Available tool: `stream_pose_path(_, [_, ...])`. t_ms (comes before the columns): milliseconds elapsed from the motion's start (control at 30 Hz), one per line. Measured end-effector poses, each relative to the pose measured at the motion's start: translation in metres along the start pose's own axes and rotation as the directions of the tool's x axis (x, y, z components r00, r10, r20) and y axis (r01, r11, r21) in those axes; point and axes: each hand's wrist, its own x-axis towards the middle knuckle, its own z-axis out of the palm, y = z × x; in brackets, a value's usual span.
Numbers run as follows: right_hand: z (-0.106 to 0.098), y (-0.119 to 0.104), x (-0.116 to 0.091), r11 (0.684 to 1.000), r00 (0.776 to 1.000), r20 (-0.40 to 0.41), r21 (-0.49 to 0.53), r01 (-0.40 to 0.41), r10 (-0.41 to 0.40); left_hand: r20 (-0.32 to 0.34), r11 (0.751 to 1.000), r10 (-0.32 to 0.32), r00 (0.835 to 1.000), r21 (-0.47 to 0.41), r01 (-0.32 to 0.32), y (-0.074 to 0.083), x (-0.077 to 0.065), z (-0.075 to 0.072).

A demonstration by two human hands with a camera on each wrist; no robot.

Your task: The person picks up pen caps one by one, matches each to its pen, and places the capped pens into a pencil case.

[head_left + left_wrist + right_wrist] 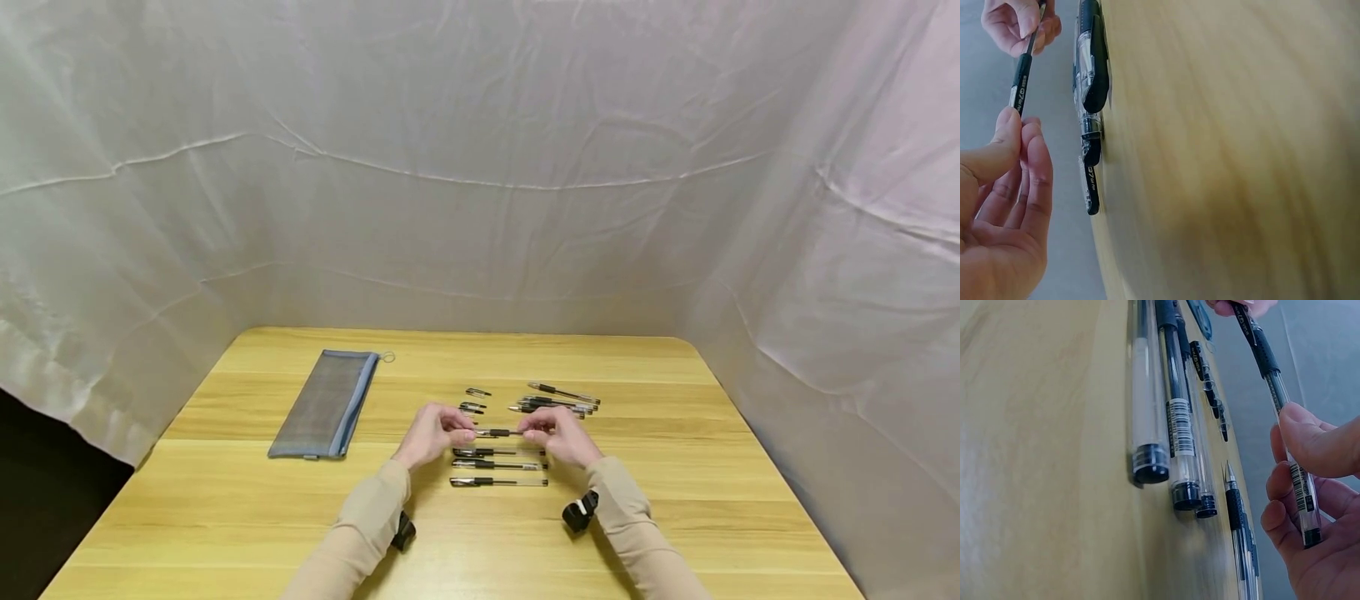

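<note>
A clear-barrelled black pen is held level between the two hands above the table. My left hand pinches its cap end between thumb and fingertips. The right hand grips the barrel near the other end, with thumb and fingers round it in the right wrist view; a barcode label shows there. The clipped cap sits over the tip by the black grip. Just nearer than the hands, three capped pens lie side by side in a row on the table.
Beyond the left hand lie several loose pen caps. Several uncapped pens lie grouped behind the right hand, tips to the left. A blue-edged mesh zip pouch lies flat at left. Pale fabric surrounds the wooden table.
</note>
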Motion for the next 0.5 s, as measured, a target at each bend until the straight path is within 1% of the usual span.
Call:
stream_pose_path(167, [-0.001,0.002,0.000,1.000,1.000,0.008,0.027,-0.005,0.005,-0.010,0.999,0.031,0.999,0.032,-0.030,0.002,-0.002,0.002])
stream_pose_path(267, [-0.002,0.004,0.000,0.999,1.000,0.006,0.046,-0.006,0.005,-0.009,0.996,0.053,0.999,0.069,-0.052,0.007,-0.003,0.002])
stream_pose_path(400, [-0.002,0.009,-0.002,0.996,1.000,-0.011,0.085,0.004,-0.003,0.002,0.994,0.070,0.998,0.089,-0.070,0.012,-0.002,0.002])
stream_pose_path(500, [-0.002,0.011,-0.004,0.994,1.000,-0.022,0.104,0.017,-0.015,0.009,0.995,0.060,0.998,0.081,-0.061,0.014,0.000,0.001])
